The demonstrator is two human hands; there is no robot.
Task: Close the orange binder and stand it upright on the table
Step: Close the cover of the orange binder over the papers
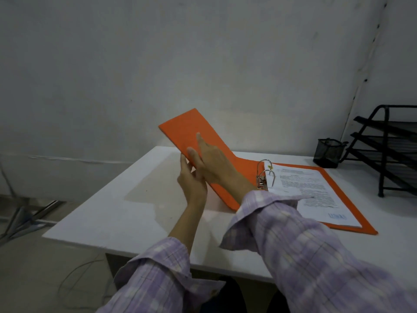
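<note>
The orange binder [187, 126] lies open on the white table [108, 213]. Its left cover is lifted off the table and tilts up to the left. Its right cover lies flat under printed papers [313, 193] held on two metal rings [267, 171]. My left hand [191, 179] grips the raised cover's near edge from below. Over the cover's inner face rests my right hand [212, 161], fingers spread, thumb at the same edge.
A black mesh pen cup [328, 152] stands at the table's back right. A black tiered paper tray [388, 145] stands at the far right. A grey wall runs close behind the table. Cables lie on the floor at the lower left.
</note>
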